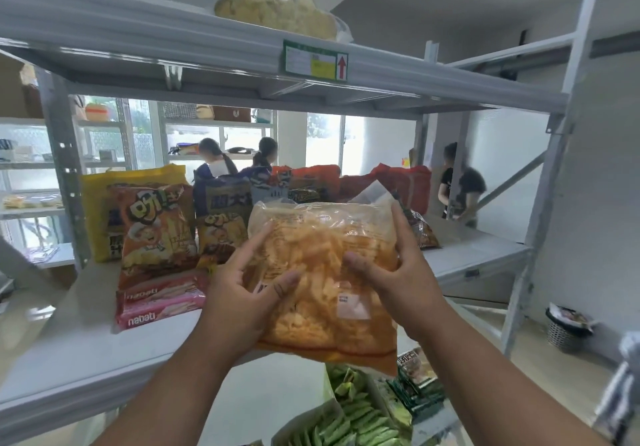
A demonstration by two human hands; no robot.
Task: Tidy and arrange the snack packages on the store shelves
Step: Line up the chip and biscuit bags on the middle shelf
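Bare shelf board [478, 255] open at right; snack bags [156, 223] crowding left and rear, upper shelf [207, 61] capping overhead.

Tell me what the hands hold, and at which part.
Both hold the clear bag of orange snacks: left hand at its left side, right hand at its right side.

The clear snack bag [322, 282] was held before the middle shelf [478, 255], between the left hand [242, 293] on its left side and the right hand [398, 272] on its right side. Left of the bag, the wafer packs [159, 301] lay at the shelf front, with the chip bags [156, 227] standing behind them. A row of further bags [311, 178] stood at the shelf rear. A puffed-snack bag [277, 10] lay on the upper shelf [138, 29]. Packets in boxes [360, 418] lay below the held bag
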